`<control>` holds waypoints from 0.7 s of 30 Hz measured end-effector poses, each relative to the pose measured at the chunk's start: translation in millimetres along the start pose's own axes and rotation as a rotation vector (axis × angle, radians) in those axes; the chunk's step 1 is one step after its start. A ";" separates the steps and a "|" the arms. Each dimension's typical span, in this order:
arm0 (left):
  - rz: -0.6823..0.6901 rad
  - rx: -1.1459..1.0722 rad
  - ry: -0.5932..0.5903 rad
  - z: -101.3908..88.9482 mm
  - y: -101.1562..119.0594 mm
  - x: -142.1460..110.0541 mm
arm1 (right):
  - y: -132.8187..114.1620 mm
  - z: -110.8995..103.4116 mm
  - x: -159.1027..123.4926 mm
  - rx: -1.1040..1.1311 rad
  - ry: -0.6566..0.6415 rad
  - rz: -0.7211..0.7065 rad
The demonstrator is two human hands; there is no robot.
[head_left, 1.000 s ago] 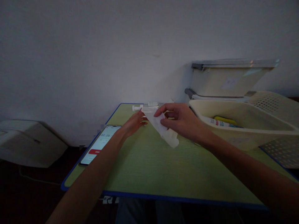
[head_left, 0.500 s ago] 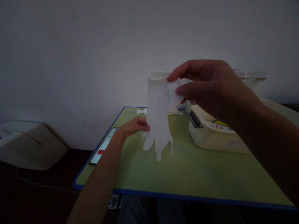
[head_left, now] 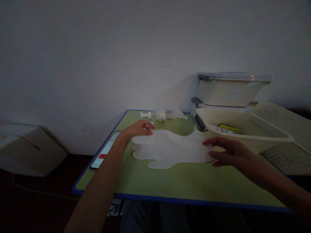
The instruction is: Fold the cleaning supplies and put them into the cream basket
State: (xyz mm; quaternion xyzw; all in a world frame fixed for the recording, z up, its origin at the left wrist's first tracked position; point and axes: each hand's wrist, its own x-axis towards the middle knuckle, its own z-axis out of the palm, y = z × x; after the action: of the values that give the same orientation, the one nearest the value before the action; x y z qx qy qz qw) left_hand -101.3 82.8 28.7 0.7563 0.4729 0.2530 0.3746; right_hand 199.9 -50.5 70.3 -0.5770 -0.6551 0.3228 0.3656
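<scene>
A white disposable glove (head_left: 170, 147) is stretched out sideways low over the table, its fingers to the left and its cuff to the right. My right hand (head_left: 224, 150) pinches the cuff edge between thumb and fingers. At the upper edge of the glove's fingers is my left hand (head_left: 141, 127), loosely curled, with a gap between thumb and fingertips. Its thumb tip meets or overlaps the glove; whether it presses on it I cannot make out.
Behind the glove lies a clear pump bottle (head_left: 159, 115) beside a crumpled white wrapper (head_left: 177, 114). An open cream bin (head_left: 245, 121) with a yellow item (head_left: 229, 128) inside stands right. A phone (head_left: 105, 150) lies by the left edge of the green table (head_left: 155, 184).
The glove went from hanging upright, fingers down, to lying out sideways. My right hand came down and right with the cuff; my left hand stayed nearly in place.
</scene>
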 end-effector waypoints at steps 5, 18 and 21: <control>-0.035 0.300 0.229 30.8 -1.0 11.5 | 61.3 -2.1 -8.5 -0.095 -0.102 0.121; 0.363 0.511 0.123 117.4 44.0 -10.0 | 41.6 25.8 1.0 -0.502 0.070 -0.615; 0.419 0.570 0.005 129.9 41.5 -15.5 | 41.7 47.8 6.9 -0.565 -0.007 -0.667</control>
State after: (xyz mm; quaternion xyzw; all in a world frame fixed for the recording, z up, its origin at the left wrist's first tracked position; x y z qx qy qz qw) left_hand 9.7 15.0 -15.1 0.9105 0.3597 0.1841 0.0874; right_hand 180.5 -38.5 10.8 -0.4102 -0.8695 -0.0029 0.2752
